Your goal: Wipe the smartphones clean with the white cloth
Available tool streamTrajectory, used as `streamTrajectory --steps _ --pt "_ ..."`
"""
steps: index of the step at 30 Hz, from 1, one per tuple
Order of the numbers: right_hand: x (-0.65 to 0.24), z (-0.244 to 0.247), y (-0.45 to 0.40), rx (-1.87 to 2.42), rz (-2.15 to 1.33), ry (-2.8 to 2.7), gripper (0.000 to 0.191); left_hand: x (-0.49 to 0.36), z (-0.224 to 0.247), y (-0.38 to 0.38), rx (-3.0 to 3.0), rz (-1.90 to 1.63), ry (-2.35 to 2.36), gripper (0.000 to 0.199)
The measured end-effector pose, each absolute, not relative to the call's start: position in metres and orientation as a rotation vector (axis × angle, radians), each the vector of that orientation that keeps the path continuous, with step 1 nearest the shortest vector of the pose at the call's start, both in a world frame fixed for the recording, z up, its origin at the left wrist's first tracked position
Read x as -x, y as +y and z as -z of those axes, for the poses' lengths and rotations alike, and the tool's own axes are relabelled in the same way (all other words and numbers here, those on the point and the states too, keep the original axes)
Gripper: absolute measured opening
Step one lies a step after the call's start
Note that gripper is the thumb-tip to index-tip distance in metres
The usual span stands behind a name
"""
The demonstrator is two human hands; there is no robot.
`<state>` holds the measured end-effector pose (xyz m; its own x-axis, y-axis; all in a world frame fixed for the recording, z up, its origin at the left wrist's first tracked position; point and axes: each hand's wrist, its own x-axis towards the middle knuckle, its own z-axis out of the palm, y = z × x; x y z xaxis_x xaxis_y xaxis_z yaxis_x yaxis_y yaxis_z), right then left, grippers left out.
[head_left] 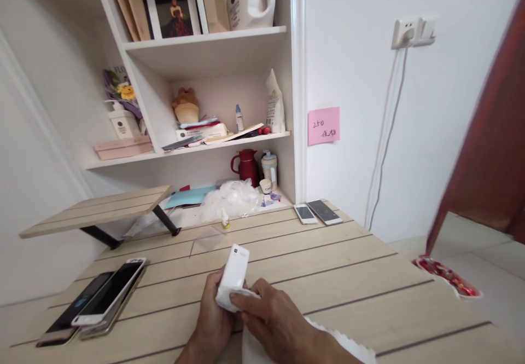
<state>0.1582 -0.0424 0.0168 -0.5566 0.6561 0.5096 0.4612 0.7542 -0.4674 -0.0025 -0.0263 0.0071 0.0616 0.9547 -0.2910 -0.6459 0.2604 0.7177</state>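
My left hand (213, 320) is closed around a white phone (235, 264), tilted above the wooden table with its back and small dark camera facing up. Pressed on the phone's lower end is a white cloth (227, 299), pinched by my right hand (275, 310). Beneath my right wrist more white material with a wavy edge (348, 343) shows; whether it joins the pinched piece, I cannot tell. My right hand partly covers the phone's lower end. Just beyond the phone lies a clear plastic bag (208, 239).
Several phones (110, 293) lie overlapped at left, beside a raised wooden stand (102, 208). Two more phones, a white one (305, 214) and a larger one (325, 212), rest near the wall. A small yellow-based bottle (225, 219) stands before crumpled plastic (235, 198) under the shelves.
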Motion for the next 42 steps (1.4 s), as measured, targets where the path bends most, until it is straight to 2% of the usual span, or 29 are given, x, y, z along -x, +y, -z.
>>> streamTrajectory --steps 4,7,9,11,16,23,29,36,42 --pt "-0.158 -0.015 -0.041 0.854 -0.175 -2.251 0.034 -0.001 -0.005 -0.031 -0.559 -1.234 0.881 0.028" --pt "-0.164 -0.006 -0.029 1.058 -0.017 -2.111 0.043 -0.006 -0.005 -0.035 -0.775 -1.187 0.884 0.036" --pt "-0.166 0.0 -0.023 1.178 0.031 -2.006 0.048 -0.009 -0.006 -0.037 -0.888 -1.143 0.864 0.033" --pt "-0.164 0.005 -0.023 1.17 0.02 -2.001 0.05 -0.009 -0.006 -0.037 -0.868 -1.142 0.866 0.029" --pt "-0.153 0.007 -0.036 0.815 -0.131 -2.259 0.059 -0.007 -0.003 -0.035 -0.569 -1.156 0.794 0.034" --pt "-0.163 0.011 -0.023 1.03 -0.095 -1.973 0.052 -0.008 -0.004 -0.038 -0.795 -1.149 0.845 0.04" --pt "-0.155 0.001 -0.039 0.716 -0.267 -2.251 0.046 -0.002 -0.004 -0.034 -0.488 -1.201 0.811 0.03" --pt "-0.164 0.008 -0.019 1.151 -0.081 -2.044 0.056 -0.003 -0.008 -0.033 -0.713 -1.128 0.809 0.036" --pt "-0.161 0.013 -0.027 0.863 -0.098 -2.322 0.062 0.002 -0.006 -0.033 -0.616 -1.151 0.846 0.041"
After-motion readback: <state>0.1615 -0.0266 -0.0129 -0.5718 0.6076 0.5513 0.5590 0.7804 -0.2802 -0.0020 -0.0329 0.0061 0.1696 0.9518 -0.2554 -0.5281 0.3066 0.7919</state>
